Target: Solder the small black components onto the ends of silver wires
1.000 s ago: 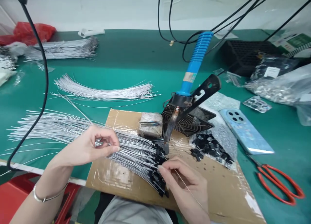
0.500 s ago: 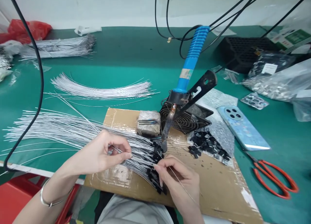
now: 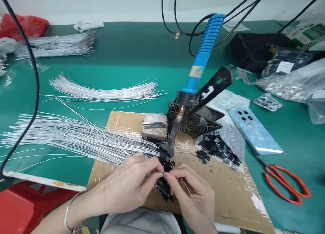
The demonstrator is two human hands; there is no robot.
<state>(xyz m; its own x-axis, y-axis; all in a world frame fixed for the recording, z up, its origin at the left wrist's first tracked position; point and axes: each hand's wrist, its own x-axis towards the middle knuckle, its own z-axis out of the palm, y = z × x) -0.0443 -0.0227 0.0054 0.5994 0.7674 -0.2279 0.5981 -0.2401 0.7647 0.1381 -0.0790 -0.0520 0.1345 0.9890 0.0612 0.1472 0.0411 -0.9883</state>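
Note:
My left hand [image 3: 138, 179] is closed in a pinch over the bundle of thin white-grey wires [image 3: 101, 139]. Its fingertips meet those of my right hand [image 3: 191, 190]; what they grip is too small to make out. A thin silvery wire [image 3: 189, 191] runs through the pinched fingers of my right hand and back along the palm. Beneath both hands are the black pieces [image 3: 165, 155] at the wires' right ends, partly hidden. Just behind stands a soldering iron [image 3: 201, 61] with a blue handle, its tip pointing down beside these pieces.
The work lies on a cardboard sheet [image 3: 228, 200]. Behind are a grey block [image 3: 154, 132], a black fan [image 3: 195, 124] and another wire bundle [image 3: 106, 93]. To the right lie loose black pieces [image 3: 219, 147], a blue phone [image 3: 255, 130] and red-handled scissors [image 3: 286, 185]. A black cable [image 3: 33, 68] hangs at left.
My left hand has moved right and slightly down, bringing its fingertips to those of my right hand. My right hand has barely moved and still pinches the thin wire.

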